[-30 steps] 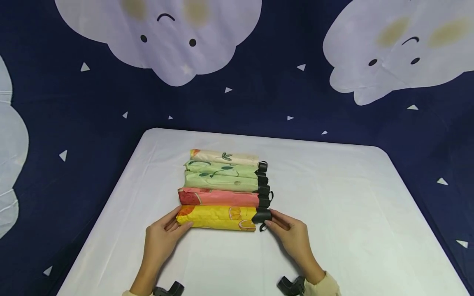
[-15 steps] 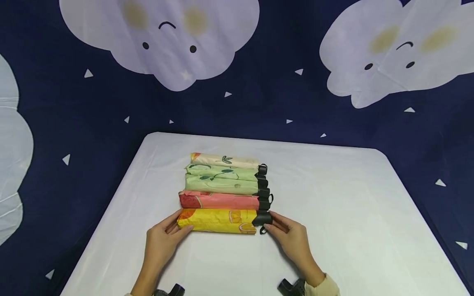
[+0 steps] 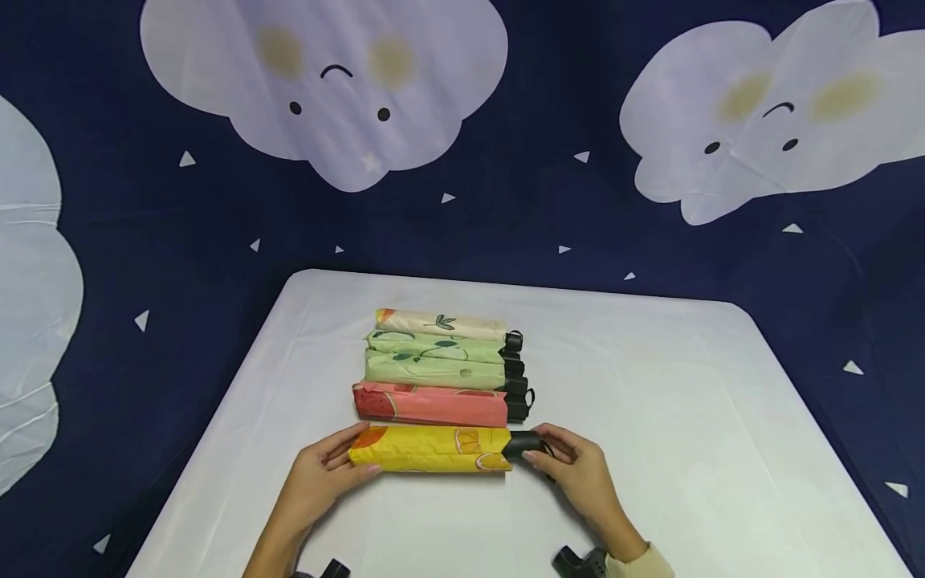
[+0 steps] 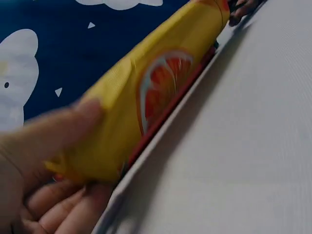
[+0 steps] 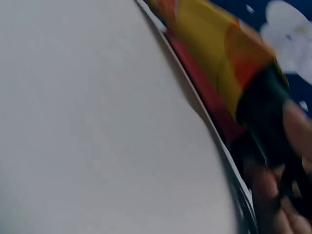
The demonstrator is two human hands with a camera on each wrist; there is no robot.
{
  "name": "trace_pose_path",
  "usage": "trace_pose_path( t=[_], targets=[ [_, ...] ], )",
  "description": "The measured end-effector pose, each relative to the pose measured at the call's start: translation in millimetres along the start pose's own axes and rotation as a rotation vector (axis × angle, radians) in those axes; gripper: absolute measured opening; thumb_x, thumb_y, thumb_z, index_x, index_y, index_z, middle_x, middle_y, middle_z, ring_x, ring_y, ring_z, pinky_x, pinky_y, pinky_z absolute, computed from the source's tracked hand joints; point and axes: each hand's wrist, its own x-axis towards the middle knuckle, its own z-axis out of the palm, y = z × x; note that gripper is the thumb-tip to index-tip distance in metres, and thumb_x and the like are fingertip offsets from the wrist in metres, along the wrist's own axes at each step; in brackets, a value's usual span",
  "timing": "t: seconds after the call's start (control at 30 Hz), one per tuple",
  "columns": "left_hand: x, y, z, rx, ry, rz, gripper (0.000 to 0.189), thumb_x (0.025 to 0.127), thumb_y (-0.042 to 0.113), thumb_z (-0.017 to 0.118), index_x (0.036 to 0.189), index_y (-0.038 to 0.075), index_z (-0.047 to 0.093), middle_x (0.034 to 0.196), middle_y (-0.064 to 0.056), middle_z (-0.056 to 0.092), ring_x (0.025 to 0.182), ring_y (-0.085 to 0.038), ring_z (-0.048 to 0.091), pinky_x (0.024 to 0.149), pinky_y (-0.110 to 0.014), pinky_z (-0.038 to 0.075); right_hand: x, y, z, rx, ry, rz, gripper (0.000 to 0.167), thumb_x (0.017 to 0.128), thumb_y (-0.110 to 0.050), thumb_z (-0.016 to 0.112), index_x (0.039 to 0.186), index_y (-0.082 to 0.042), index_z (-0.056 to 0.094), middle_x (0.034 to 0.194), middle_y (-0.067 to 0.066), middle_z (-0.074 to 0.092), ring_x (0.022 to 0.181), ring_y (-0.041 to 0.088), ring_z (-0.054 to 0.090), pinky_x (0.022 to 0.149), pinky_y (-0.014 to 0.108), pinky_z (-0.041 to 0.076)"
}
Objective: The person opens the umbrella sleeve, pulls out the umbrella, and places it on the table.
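Both hands hold a folded yellow umbrella (image 3: 433, 449) with an orange-slice print, lying crosswise at the front of a row of umbrellas. My left hand (image 3: 325, 478) pinches its fabric end, thumb on the near side and fingers on the far side. At the other end my right hand (image 3: 581, 474) grips the black handle (image 3: 523, 444) with its strap loop. The left wrist view shows the thumb pressed on the yellow fabric (image 4: 117, 97). Just beyond lies a pink umbrella (image 3: 441, 405) with a watermelon print, separated from the yellow one by a narrow strip of white.
Behind the pink one lie two light green umbrellas (image 3: 433, 369) and a cream umbrella (image 3: 462, 323), side by side, black handles to the right. All are on a white-covered table (image 3: 650, 417). A dark blue cloth (image 3: 506, 96) with clouds hangs behind.
The yellow umbrella has come away from the pink one towards the person and slightly right, both hands moving with it. The head view has tilted up a little.
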Motion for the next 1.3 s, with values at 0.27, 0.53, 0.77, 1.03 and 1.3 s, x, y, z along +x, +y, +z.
trace_pose_path(
  t=[0.27,0.53,0.77,1.03,1.3],
  targets=[
    [2.9,40.8,2.7,0.021,-0.091,0.202,0.06,0.081,0.006,0.087,0.136,0.001,0.063,0.139,-0.019,0.061,0.12,-0.013,0.063,0.089,-0.027,0.057,0.5,-45.0,-34.2,0.154,-0.205,-0.106,0.04,0.088,0.0,0.079,0.125,0.009,0.065,0.115,0.015,0.074,0.098,0.018,0.073,0.079,0.028,0.06],
    [21.8,95.6,16.6,-0.185,-0.171,0.371,0.057,0.087,-0.01,0.075,0.139,-0.006,0.053,0.138,-0.021,0.058,0.114,-0.024,0.065,0.088,-0.032,0.059,12.7,-111.9,-62.7,0.131,-0.18,-0.263,0.042,0.091,0.004,0.075,0.131,0.003,0.064,0.125,0.015,0.07,0.107,0.023,0.068,0.083,0.028,0.059],
    [21.6,93.5,25.1,-0.204,-0.347,0.406,0.062,0.087,-0.011,0.074,0.144,-0.005,0.049,0.141,-0.021,0.054,0.118,-0.024,0.061,0.091,-0.031,0.057,1.9,-103.3,-66.7,0.159,-0.224,-0.247,0.047,0.087,0.005,0.077,0.132,0.009,0.062,0.128,0.015,0.069,0.11,0.022,0.069,0.085,0.029,0.059],
    [16.4,81.0,22.5,-0.108,-0.358,0.355,0.067,0.081,-0.009,0.082,0.141,-0.002,0.054,0.137,-0.023,0.051,0.106,-0.024,0.061,0.082,-0.03,0.06,-3.0,-90.2,-56.8,0.197,-0.208,-0.224,0.042,0.085,0.01,0.077,0.126,0.011,0.065,0.121,0.014,0.072,0.105,0.022,0.071,0.085,0.03,0.059],
    [12.9,86.7,19.0,-0.088,-0.341,0.368,0.061,0.081,-0.009,0.081,0.137,-0.006,0.056,0.126,-0.021,0.057,0.098,-0.024,0.064,0.079,-0.031,0.061,-4.6,-91.1,-53.2,0.208,-0.18,-0.214,0.042,0.085,0.006,0.079,0.124,0.01,0.066,0.12,0.015,0.072,0.103,0.021,0.071,0.083,0.029,0.06]
  ],
)
